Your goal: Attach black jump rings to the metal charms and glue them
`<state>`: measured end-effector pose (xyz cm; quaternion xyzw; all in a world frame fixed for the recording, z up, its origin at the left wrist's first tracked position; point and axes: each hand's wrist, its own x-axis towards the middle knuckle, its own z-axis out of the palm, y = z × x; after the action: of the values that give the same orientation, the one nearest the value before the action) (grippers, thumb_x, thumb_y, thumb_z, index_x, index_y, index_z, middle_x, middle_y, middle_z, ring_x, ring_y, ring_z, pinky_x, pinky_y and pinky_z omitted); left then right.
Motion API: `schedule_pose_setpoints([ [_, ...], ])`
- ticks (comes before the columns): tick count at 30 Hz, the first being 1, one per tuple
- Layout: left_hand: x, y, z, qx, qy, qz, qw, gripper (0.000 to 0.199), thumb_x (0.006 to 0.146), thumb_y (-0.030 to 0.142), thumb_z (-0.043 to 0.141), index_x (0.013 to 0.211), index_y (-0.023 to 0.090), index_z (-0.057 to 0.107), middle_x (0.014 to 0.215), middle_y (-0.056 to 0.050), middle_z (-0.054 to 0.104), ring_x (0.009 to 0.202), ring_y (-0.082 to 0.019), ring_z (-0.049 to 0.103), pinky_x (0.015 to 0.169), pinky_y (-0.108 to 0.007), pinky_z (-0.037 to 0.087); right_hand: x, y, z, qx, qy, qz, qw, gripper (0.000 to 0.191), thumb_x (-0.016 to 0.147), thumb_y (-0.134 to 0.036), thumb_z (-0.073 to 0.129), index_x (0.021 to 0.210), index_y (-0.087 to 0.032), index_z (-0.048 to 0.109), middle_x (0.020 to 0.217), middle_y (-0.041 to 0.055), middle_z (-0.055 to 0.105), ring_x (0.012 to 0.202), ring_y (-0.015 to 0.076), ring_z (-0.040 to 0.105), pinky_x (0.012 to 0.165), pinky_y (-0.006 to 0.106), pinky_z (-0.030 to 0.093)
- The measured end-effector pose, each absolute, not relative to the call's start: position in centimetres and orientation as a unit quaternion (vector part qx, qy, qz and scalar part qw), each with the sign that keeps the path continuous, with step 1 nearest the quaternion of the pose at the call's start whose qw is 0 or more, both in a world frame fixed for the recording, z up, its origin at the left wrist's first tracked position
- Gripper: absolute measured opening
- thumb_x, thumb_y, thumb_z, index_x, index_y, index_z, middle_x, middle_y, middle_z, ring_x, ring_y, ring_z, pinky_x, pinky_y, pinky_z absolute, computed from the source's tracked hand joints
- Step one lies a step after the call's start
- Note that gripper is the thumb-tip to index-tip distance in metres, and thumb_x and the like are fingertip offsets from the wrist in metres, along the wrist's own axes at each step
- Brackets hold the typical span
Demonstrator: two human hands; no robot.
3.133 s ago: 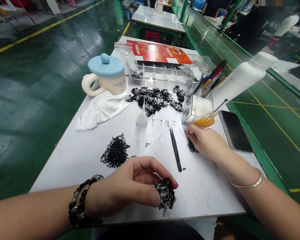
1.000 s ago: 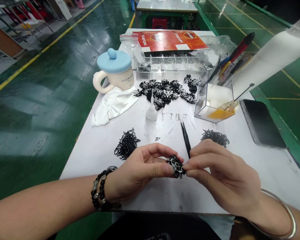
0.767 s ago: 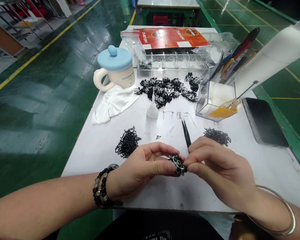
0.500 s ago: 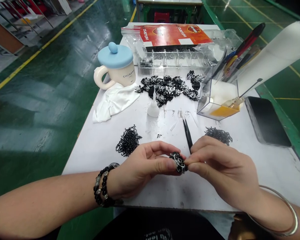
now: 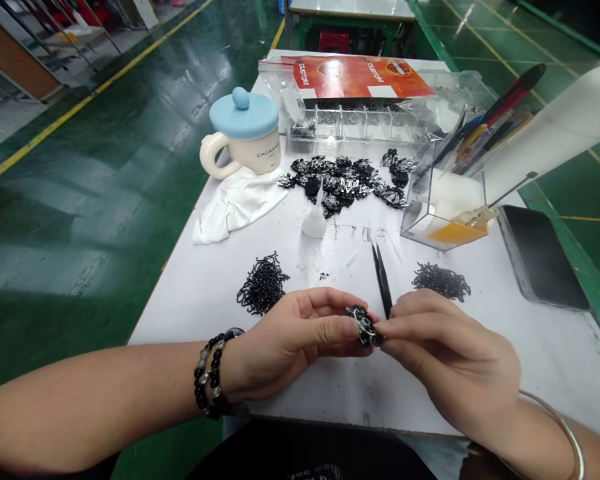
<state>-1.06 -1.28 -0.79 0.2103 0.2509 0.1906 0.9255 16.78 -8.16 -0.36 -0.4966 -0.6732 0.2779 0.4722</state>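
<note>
Between the thumb and fingers of my left hand (image 5: 300, 333) is a small black-and-silver part (image 5: 364, 327), held above the front of the white table (image 5: 300, 393). The thumb and forefinger of my right hand (image 5: 455, 353) pinch the right edge of the same part; whether a smaller piece is between those fingertips I cannot tell. Black tweezers (image 5: 381, 280) lie just beyond my right fingertips. A pile of small curved black pieces (image 5: 264, 283) is left of my hands, and a similar pile (image 5: 441, 281) lies behind my right hand.
Farther back are a heap of black-and-silver parts (image 5: 347, 183), a white nozzle bottle (image 5: 315, 220), a white cloth (image 5: 237, 203) and a lidded mug (image 5: 254, 152). A clear tool holder (image 5: 445, 213) and a dark phone (image 5: 543, 257) stand right. A compartment tray (image 5: 350, 141) lies behind.
The whole view has shifted slightly, so the table items appear a little farther right. Both hands keep their hold on the black-and-silver part, with only slight finger movement.
</note>
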Motion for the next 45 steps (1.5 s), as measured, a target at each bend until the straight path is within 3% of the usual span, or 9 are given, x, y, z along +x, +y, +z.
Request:
schedule_pose_setpoints([
  [12, -1.1, -1.3, -1.0, 0.190, 0.232, 0.169, 0.939, 0.022, 0.074, 0.015, 0.072, 0.094, 0.008, 0.066, 0.082, -0.006, 0.068, 0.076, -0.012, 0.066, 0.076, -0.023, 0.054, 16.5, -7.9, -0.6, -0.473, -0.636, 0.343, 0.504, 0.027, 0.077, -0.006, 0.063, 0.093, -0.028, 0.067, 0.074, -0.0018, 0.057, 0.068, 0.0079, 0.056, 0.056, 0.019, 0.050],
  [21, -1.1, -1.4, -0.9, 0.157, 0.244, 0.167, 0.942, 0.021, 0.075, 0.014, 0.072, 0.094, 0.008, 0.064, 0.080, -0.005, 0.068, 0.077, -0.011, 0.065, 0.078, -0.022, 0.054, 16.9, -7.9, -0.5, -0.461, -0.691, 0.287, 0.476, 0.033, 0.079, -0.002, 0.058, 0.100, -0.027, 0.064, 0.079, 0.0003, 0.051, 0.069, 0.0089, 0.053, 0.056, 0.022, 0.047],
  [26, -1.1, -1.4, -1.0, 0.187, 0.216, 0.169, 0.943, 0.022, 0.078, 0.015, 0.068, 0.098, 0.009, 0.062, 0.096, -0.008, 0.066, 0.086, -0.014, 0.065, 0.080, -0.024, 0.053, 17.1, -7.7, -0.9, -0.465, -0.663, 0.321, 0.490, 0.044, 0.078, -0.010, 0.065, 0.116, -0.031, 0.056, 0.086, 0.0002, 0.052, 0.078, 0.0110, 0.051, 0.069, 0.025, 0.047],
  [30, -1.3, -1.4, -1.0, 0.212, 0.197, 0.180, 0.940, 0.026, 0.080, 0.016, 0.066, 0.103, 0.013, 0.057, 0.100, -0.008, 0.067, 0.090, -0.013, 0.064, 0.086, -0.026, 0.049, 17.5, -7.5, -1.2, -0.480, -0.655, 0.361, 0.458, 0.031, 0.079, -0.022, 0.067, 0.108, -0.030, 0.060, 0.090, 0.0009, 0.046, 0.085, 0.0116, 0.048, 0.077, 0.026, 0.045],
  [34, -1.4, -1.4, -1.1, 0.252, 0.177, 0.179, 0.934, 0.026, 0.082, 0.017, 0.065, 0.105, 0.015, 0.053, 0.101, -0.008, 0.068, 0.093, -0.012, 0.064, 0.087, -0.024, 0.046, 17.8, -7.4, -1.1, -0.474, -0.661, 0.388, 0.433, 0.035, 0.079, -0.023, 0.067, 0.112, -0.031, 0.057, 0.095, 0.0009, 0.045, 0.090, 0.0116, 0.047, 0.084, 0.026, 0.043],
  [37, -1.6, -1.2, -1.3, 0.299, 0.185, 0.161, 0.922, 0.030, 0.082, 0.023, 0.065, 0.107, 0.019, 0.050, 0.100, -0.007, 0.067, 0.099, -0.016, 0.062, 0.089, -0.028, 0.045, 18.0, -7.3, -1.0, -0.465, -0.656, 0.432, 0.408, 0.033, 0.080, -0.025, 0.066, 0.110, -0.033, 0.057, 0.095, 0.0002, 0.046, 0.091, 0.0112, 0.047, 0.084, 0.025, 0.043],
  [41, -2.2, -0.7, -1.1, 0.503, 0.231, 0.212, 0.805, 0.041, 0.077, 0.023, 0.070, 0.113, 0.022, 0.051, 0.116, -0.007, 0.058, 0.109, -0.019, 0.056, 0.095, -0.032, 0.043, 18.2, -7.3, -1.0, -0.478, -0.630, 0.456, 0.407, 0.026, 0.079, -0.028, 0.067, 0.103, -0.033, 0.058, 0.095, -0.0008, 0.048, 0.091, 0.0114, 0.048, 0.083, 0.024, 0.042],
  [45, -2.6, -0.3, -0.2, 0.786, 0.162, 0.335, 0.494, 0.058, 0.065, 0.009, 0.074, 0.119, 0.018, 0.054, 0.115, -0.009, 0.056, 0.110, -0.022, 0.053, 0.097, -0.032, 0.043, 18.1, -7.2, -0.9, -0.486, -0.614, 0.482, 0.392, 0.022, 0.079, -0.027, 0.066, 0.098, -0.033, 0.059, 0.093, -0.0012, 0.049, 0.088, 0.0118, 0.049, 0.081, 0.026, 0.041],
])
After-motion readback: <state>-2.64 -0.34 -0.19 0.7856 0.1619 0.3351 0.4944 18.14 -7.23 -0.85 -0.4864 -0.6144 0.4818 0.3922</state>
